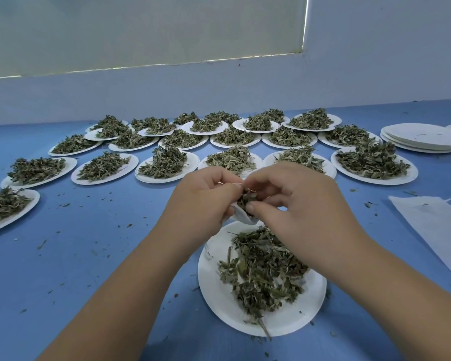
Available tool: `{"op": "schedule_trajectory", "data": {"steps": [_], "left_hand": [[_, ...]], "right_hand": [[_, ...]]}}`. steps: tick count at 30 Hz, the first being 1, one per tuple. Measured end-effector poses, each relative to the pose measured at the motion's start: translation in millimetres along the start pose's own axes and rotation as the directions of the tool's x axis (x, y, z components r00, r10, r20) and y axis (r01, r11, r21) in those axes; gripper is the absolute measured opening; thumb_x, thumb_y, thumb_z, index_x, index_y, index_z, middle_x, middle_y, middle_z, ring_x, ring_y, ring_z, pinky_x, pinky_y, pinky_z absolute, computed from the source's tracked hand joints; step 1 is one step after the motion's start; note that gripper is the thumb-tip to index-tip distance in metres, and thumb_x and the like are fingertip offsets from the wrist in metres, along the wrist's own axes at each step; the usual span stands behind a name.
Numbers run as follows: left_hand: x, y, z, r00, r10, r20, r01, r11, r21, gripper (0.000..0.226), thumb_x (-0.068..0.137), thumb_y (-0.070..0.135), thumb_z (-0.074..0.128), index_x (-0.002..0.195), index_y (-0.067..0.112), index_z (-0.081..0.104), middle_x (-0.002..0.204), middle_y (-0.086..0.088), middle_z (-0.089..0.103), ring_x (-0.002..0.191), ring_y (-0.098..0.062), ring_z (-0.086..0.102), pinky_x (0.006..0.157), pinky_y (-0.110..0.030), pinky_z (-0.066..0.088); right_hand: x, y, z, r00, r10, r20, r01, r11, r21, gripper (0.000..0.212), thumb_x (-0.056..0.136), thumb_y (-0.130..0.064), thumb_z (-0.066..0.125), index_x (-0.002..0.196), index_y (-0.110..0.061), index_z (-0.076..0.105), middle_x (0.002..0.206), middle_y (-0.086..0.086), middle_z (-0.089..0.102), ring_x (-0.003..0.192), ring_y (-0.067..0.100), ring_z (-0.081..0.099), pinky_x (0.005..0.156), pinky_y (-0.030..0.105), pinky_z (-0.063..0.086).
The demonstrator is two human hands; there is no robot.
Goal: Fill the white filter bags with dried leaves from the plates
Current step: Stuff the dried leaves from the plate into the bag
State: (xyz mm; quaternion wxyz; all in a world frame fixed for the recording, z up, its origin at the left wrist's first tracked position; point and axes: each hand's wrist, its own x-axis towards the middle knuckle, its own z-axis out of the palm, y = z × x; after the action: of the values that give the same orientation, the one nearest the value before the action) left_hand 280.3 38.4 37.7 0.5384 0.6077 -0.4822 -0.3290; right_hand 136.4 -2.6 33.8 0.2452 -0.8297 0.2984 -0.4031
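Observation:
A small white filter bag (241, 217) hangs between both hands above the near white plate (219, 295). My left hand (206, 196) pinches the bag's open mouth from the left. My right hand (297, 201) holds the other side, its fingertips pressing a clump of dried leaves (245, 200) into the opening. Most of the bag is hidden by my fingers. The near plate carries a loose heap of dried green leaves (263, 272) right under my hands.
Several white plates heaped with dried leaves (167, 162) fill the blue table (89, 256) behind my hands. A stack of bare plates (422, 138) sits far right. Flat white filter bags (438, 225) lie at the right edge. Leaf crumbs are scattered about.

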Motion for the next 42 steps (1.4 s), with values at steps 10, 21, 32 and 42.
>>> {"op": "schedule_trajectory", "data": {"steps": [10, 21, 32, 42], "left_hand": [[0.0, -0.9, -1.2, 1.0, -0.018, 0.005, 0.018, 0.996, -0.084, 0.017, 0.091, 0.004, 0.057, 0.079, 0.007, 0.068, 0.043, 0.0, 0.042, 0.033, -0.008, 0.03, 0.038, -0.016, 0.021], [1.5, -2.2, -4.3, 0.999, -0.044, 0.004, 0.044, 0.996, -0.079, 0.017, 0.092, 0.005, 0.055, 0.081, 0.007, 0.068, 0.044, -0.002, 0.043, 0.035, -0.01, 0.025, 0.04, -0.016, 0.02], [0.7, -1.1, -4.8, 0.996, -0.066, 0.052, 0.07, 0.995, -0.076, 0.012, 0.092, 0.005, 0.056, 0.091, -0.002, 0.067, 0.045, -0.001, 0.043, 0.032, -0.006, 0.031, 0.038, -0.015, 0.02], [-1.7, 2.2, -5.6, 0.998, -0.029, 0.055, 0.032, 0.998, -0.059, 0.011, 0.089, 0.003, 0.058, 0.088, 0.0, 0.069, 0.045, -0.002, 0.045, 0.034, -0.007, 0.032, 0.037, -0.015, 0.022]], "right_hand": [[-1.8, 3.2, 4.0, 0.996, 0.046, -0.074, -0.032, 0.984, 0.175, 0.047, 0.075, -0.003, 0.075, 0.1, -0.041, 0.06, 0.079, -0.013, 0.063, 0.068, 0.009, 0.064, 0.071, 0.029, 0.057], [-1.7, 6.0, 4.3, 0.996, -0.004, -0.084, 0.018, 0.986, 0.166, 0.048, 0.075, 0.005, 0.071, 0.101, -0.035, 0.064, 0.082, -0.009, 0.059, 0.075, 0.009, 0.063, 0.07, 0.021, 0.054], [3.5, 13.0, 1.4, 0.995, 0.049, -0.088, -0.042, 0.996, 0.073, 0.038, 0.071, -0.023, 0.082, 0.098, -0.04, 0.062, 0.093, -0.012, 0.053, 0.079, 0.004, 0.054, 0.068, 0.011, 0.039], [11.8, 24.1, 1.3, 0.909, 0.298, 0.292, -0.375, 0.892, 0.254, 0.014, 0.079, -0.038, 0.073, 0.09, -0.029, 0.072, 0.086, -0.004, 0.072, 0.07, 0.004, 0.067, 0.072, 0.032, 0.053]]}}
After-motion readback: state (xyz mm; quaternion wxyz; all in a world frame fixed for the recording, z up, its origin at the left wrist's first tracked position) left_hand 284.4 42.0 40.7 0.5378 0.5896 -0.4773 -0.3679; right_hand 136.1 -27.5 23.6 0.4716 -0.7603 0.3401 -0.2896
